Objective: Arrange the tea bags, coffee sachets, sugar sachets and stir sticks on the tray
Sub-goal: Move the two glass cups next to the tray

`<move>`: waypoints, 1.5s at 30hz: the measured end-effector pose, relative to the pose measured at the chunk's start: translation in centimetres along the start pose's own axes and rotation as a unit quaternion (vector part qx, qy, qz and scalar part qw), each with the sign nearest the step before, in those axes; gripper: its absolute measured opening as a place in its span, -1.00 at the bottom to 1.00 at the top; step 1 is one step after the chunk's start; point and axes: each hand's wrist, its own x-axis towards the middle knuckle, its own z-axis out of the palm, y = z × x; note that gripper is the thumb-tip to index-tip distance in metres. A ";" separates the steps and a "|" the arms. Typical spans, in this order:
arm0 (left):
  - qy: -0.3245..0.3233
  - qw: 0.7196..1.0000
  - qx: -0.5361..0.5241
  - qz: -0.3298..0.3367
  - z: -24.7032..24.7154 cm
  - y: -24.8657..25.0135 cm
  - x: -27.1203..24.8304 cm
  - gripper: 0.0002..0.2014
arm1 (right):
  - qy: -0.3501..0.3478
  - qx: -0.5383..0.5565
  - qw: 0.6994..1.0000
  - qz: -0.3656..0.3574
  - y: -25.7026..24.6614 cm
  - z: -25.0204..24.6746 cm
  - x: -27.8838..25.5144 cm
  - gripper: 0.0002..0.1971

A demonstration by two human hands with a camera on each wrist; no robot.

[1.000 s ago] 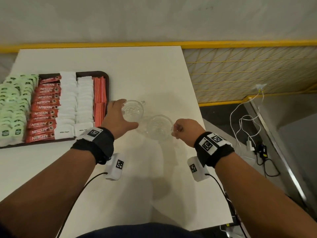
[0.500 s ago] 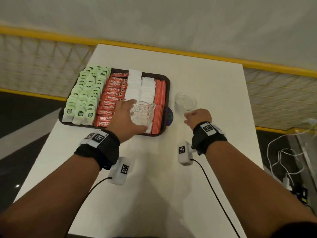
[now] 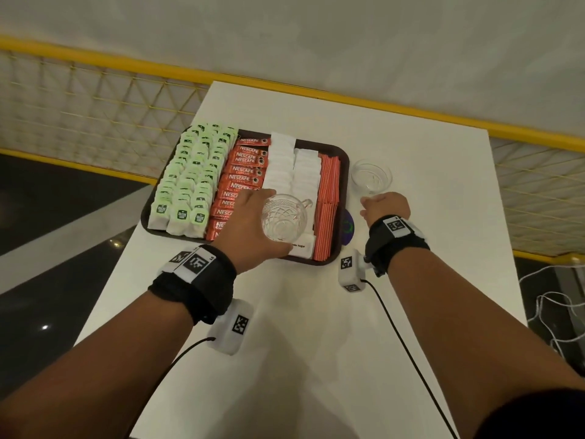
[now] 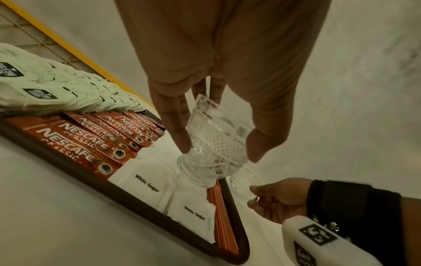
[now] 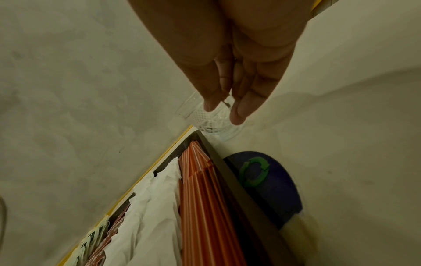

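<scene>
A dark brown tray (image 3: 345,160) holds rows of green tea bags (image 3: 196,172), red coffee sachets (image 3: 245,177), white sugar sachets (image 3: 291,166) and orange stir sticks (image 3: 327,201). My left hand (image 3: 250,223) grips a cut-glass cup (image 4: 214,144) between fingers and thumb, lifted and tilted above the tray's near sugar sachets (image 4: 148,183). A second glass cup (image 3: 371,177) stands on the table just right of the tray. My right hand (image 3: 378,205) is at its near side, fingertips pinching its handle (image 4: 255,195).
A blue disc with a green recycling mark (image 5: 262,176) lies on the white table (image 3: 316,343), partly under the tray's right rim. A yellow-railed mesh fence (image 3: 95,99) runs behind the table. White cables (image 3: 550,299) lie on the floor at right.
My left hand has carried its cup from the table leftwards to above the tray. The right hand's cup now sits by the tray's right side. The head view swung left.
</scene>
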 end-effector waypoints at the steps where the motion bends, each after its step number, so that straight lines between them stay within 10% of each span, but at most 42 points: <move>1: -0.004 1.000 -0.001 0.001 0.0 0.0 0.1 -0.04 | 0.003 0.000 1.000 0.002 -0.3 0.1 -0.1 -0.72; 15: -0.062 0.998 -0.008 0.003 1.6 1.2 1.8 -0.04 | -0.005 -0.034 0.999 -0.013 -0.4 -0.6 0.1 -0.47; 18: -0.109 0.994 0.007 0.018 1.8 1.9 2.3 -0.03 | 0.014 -0.009 0.997 -0.081 0.2 -2.9 -2.3 -0.73; 25: -0.221 0.972 0.026 0.071 3.6 4.3 3.6 -0.05 | -0.263 -0.084 0.924 -0.265 1.3 -8.4 -8.8 -0.66; 38: -0.304 0.941 0.053 0.142 6.9 8.4 6.0 0.13 | -0.189 -0.097 0.956 -0.202 5.2 -10.9 -8.0 -0.91; 45: -0.243 0.967 -0.072 -0.001 7.6 6.6 6.3 -0.02 | -0.156 0.065 0.979 -0.112 6.6 -7.9 -8.9 -0.95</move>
